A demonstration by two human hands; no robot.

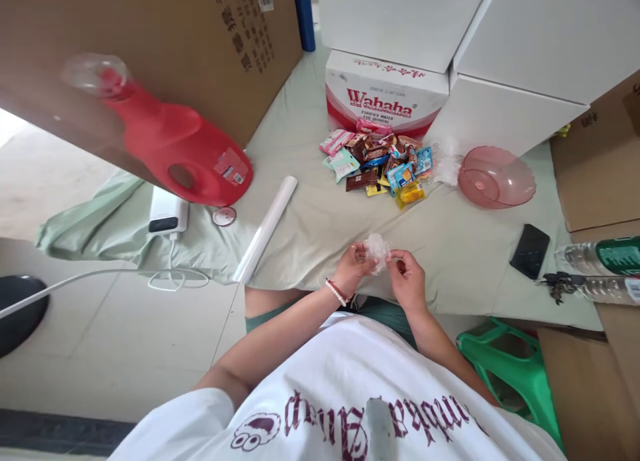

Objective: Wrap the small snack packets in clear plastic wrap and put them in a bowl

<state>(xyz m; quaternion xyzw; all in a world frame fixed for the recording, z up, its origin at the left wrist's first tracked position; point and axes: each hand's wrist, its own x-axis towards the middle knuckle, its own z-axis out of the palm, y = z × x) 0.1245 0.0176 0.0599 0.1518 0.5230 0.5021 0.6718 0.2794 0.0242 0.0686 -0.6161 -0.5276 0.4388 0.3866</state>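
My left hand (pixel 351 269), with a bead bracelet at its wrist, pinches one side of a crumpled, translucent plastic film (pixel 377 248). My right hand (pixel 407 279) grips the opposite side between thumb and fingers. Both hands are just above the front edge of the cloth-covered table (pixel 310 241). Beyond them lies a heap of wrapped snacks and candies (pixel 383 161) in brown, pink, blue and yellow packets. More crumpled clear plastic (pixel 447 164) sits between that heap and a see-through pink bowl (pixel 495 181). Whether the film is a bag or a cover cannot be made out.
A red detergent bottle (pixel 185 148), a white power bank (pixel 169 211) with its cable and a white roll (pixel 265 231) are at left. A Wahaha carton (pixel 385 91) stands behind the snacks. At right are a black phone (pixel 530 251), water bottles (pixel 600 256) and a green stool (pixel 520 368).
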